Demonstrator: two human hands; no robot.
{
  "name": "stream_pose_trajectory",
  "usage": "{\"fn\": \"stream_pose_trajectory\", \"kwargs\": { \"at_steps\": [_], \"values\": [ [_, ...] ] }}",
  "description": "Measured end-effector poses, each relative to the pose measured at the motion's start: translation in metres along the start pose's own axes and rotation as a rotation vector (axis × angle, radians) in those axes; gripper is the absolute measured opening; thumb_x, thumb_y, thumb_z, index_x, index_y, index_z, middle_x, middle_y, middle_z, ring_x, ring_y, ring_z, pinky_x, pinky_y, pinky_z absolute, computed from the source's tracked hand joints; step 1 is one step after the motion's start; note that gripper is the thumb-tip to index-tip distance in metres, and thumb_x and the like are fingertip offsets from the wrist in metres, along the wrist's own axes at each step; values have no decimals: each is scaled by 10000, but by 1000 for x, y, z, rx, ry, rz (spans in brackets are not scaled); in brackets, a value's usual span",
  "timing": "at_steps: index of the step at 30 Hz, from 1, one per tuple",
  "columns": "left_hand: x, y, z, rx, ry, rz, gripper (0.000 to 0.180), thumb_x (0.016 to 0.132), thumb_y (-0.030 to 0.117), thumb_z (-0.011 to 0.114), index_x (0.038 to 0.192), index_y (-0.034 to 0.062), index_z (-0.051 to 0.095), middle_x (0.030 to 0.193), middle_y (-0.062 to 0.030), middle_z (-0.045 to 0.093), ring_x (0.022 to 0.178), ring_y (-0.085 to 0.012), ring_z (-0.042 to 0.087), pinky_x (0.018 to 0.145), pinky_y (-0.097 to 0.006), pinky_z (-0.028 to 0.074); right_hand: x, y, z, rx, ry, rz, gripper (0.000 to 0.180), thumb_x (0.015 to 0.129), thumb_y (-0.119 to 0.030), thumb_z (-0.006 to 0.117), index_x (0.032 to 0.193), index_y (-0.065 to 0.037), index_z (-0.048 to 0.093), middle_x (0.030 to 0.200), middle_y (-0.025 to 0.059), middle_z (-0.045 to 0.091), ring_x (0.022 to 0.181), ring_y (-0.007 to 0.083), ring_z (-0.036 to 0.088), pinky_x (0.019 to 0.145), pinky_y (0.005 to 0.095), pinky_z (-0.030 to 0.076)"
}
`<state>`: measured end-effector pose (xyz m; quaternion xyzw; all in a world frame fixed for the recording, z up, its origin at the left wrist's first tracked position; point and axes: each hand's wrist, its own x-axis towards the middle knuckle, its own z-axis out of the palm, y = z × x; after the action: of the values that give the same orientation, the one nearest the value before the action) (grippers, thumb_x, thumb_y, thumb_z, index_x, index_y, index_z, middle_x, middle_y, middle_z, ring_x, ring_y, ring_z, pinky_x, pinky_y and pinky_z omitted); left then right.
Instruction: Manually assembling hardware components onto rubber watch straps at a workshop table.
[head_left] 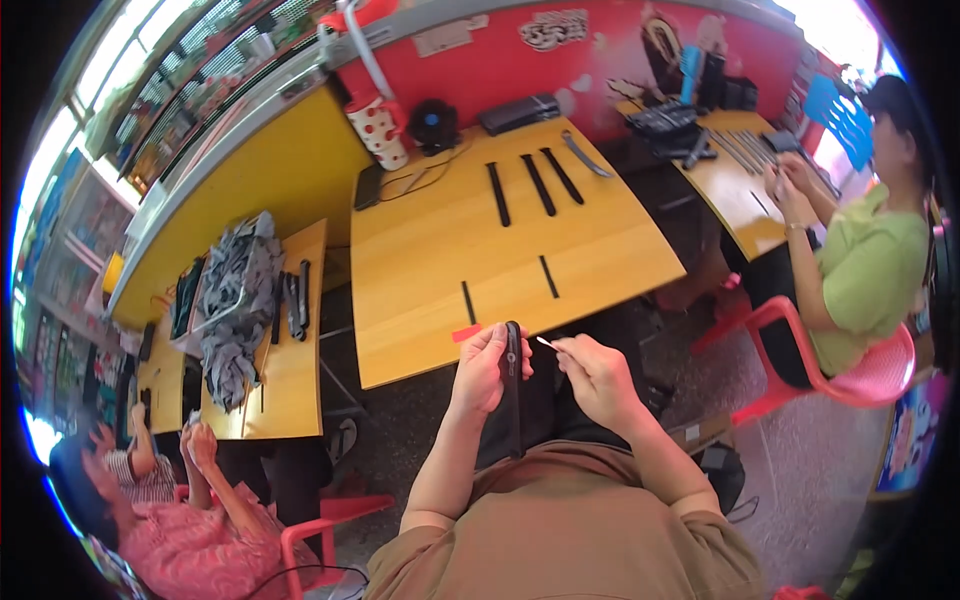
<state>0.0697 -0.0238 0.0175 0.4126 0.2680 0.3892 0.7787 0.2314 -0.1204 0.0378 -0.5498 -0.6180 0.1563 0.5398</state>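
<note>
My left hand (482, 370) is closed around a long black strip (514, 395) with small round marks near its upper part; it hangs down over my lap. To its right, my right hand (598, 378) pinches a thin white-tipped stick (545, 343) that looks like a cotton swab. Its tip points toward the strip with a gap between them. A small red piece (466, 333) lies at the table edge by my left fingers. On the yellow wooden table (430, 240) ahead lie two thin black strips, the left one (467, 302) and the right one (549, 277).
Farther back are several wider strips, including a black one (498, 195) and a grey one (585, 155). A fan (433, 125), a phone (368, 186) and a dark case (520, 113) stand behind. People work at side tables, left with a grey-filled basket (238, 275), right on a pink chair (865, 360).
</note>
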Motion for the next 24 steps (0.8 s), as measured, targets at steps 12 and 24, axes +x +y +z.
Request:
{"fn": "stream_pose_trajectory", "kwargs": {
  "at_steps": [12, 24],
  "values": [
    [4, -24, 24, 10, -15, -121, 346, 1040, 260, 440, 1016, -32, 623, 768, -68, 637, 565, -131, 589, 550, -242, 501, -18, 13, -3, -329, 117, -41, 166, 790, 1, 663, 948, -34, 624, 728, 100, 537, 647, 275, 612, 527, 371, 468],
    [8, -27, 27, 30, -6, -143, 345, 1042, 252, 427, 1003, -34, 616, 752, -82, 630, 561, -150, 581, 543, -257, 488, -16, 20, 0, -366, 119, -53, 184, 759, 13, 651, 933, -42, 622, 731, 91, 529, 664, 261, 619, 528, 362, 476]
  ]
}}
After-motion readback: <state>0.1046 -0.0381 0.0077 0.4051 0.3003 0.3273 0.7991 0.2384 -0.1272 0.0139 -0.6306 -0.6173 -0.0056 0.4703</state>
